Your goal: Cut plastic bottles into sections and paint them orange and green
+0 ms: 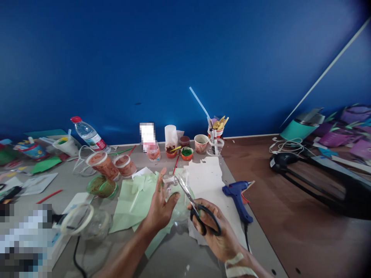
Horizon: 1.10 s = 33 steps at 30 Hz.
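My right hand (213, 222) grips a pair of scissors (199, 210) by its black handles, with fingers in the loops. The metal blades point up and left, at a clear see-through plastic container (181, 204). Around the left side of this container is my left hand (160, 204), thumb in front and index finger stretched upward. The container's outline is hard to make out against the light green paper (123, 208) beneath. A pale spoon-shaped piece (137, 195) lies on that paper. White card (207, 173) lies under and behind the scissors.
To the right lies a blue glue gun (239, 199) with a cord. Paint-stained cups (102, 164), a green paint pot (187, 153) and a bottle (91, 135) stand behind. Clear plastic lids or tubs (87, 224) sit at left. A black-framed object (313, 185) rests on the brown surface.
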Each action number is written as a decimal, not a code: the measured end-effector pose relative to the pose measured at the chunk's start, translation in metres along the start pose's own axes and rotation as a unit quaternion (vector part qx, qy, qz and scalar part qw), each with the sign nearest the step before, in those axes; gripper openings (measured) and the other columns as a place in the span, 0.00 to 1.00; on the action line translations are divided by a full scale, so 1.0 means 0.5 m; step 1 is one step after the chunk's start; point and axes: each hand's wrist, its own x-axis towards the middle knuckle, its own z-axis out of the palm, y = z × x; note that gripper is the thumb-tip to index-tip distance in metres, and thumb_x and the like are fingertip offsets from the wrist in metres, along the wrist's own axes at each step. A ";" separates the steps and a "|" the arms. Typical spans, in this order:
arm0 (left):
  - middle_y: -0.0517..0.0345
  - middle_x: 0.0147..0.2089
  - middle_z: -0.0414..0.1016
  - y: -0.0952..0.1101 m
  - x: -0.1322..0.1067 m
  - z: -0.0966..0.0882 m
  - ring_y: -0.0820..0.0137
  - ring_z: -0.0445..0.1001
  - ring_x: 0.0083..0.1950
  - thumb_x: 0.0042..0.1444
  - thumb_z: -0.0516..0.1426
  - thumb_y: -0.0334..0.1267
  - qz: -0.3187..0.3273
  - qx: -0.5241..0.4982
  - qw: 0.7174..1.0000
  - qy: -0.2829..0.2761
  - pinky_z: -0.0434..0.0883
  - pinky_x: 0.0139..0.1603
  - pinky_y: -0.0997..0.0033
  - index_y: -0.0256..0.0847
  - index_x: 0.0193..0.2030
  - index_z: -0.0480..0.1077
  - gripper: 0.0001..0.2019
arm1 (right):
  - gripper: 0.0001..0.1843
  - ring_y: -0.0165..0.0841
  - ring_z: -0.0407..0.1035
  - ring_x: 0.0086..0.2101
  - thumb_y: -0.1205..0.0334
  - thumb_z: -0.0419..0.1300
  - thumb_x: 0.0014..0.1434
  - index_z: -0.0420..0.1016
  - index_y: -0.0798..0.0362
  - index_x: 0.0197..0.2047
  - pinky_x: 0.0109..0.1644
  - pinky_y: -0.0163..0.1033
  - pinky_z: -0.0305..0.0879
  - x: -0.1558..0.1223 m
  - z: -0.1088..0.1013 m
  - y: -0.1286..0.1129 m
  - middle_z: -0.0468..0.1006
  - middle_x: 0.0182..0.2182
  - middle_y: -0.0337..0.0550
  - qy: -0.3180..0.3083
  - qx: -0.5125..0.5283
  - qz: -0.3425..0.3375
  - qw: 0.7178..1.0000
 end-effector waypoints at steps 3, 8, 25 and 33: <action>0.39 0.65 0.61 0.001 0.000 -0.001 0.53 0.60 0.67 0.57 0.56 0.47 0.001 0.016 1.000 0.001 0.59 0.65 0.54 0.39 0.69 0.44 0.38 | 0.23 0.22 0.50 0.17 0.45 0.71 0.41 0.75 0.56 0.31 0.23 0.32 0.42 0.001 0.000 0.000 0.63 0.14 0.33 0.001 0.002 -0.002 1.000; 0.36 0.66 0.59 -0.002 -0.001 -0.005 0.52 0.57 0.68 0.58 0.56 0.47 0.002 0.022 1.000 0.001 0.57 0.66 0.52 0.37 0.69 0.43 0.38 | 0.24 0.22 0.50 0.17 0.44 0.71 0.40 0.76 0.56 0.31 0.24 0.32 0.42 0.002 0.002 -0.001 0.63 0.14 0.32 -0.001 0.003 0.000 1.000; 0.38 0.64 0.63 -0.023 0.013 -0.001 0.53 0.67 0.61 0.53 0.60 0.54 -0.001 -0.060 0.997 -0.038 0.64 0.60 0.52 0.43 0.72 0.35 0.49 | 0.21 0.29 0.59 0.24 0.48 0.65 0.52 0.78 0.55 0.43 0.29 0.36 0.53 0.046 -0.034 -0.125 0.70 0.20 0.37 0.070 -0.323 -0.109 0.938; 0.43 0.52 0.75 -0.021 0.027 -0.004 0.57 0.75 0.49 0.44 0.64 0.60 -0.041 -0.109 0.993 -0.036 0.71 0.51 0.55 0.46 0.72 0.39 0.55 | 0.19 0.44 0.75 0.38 0.61 0.57 0.57 0.75 0.54 0.51 0.38 0.41 0.62 0.113 -0.064 -0.120 0.81 0.37 0.53 0.075 -0.789 -0.052 0.607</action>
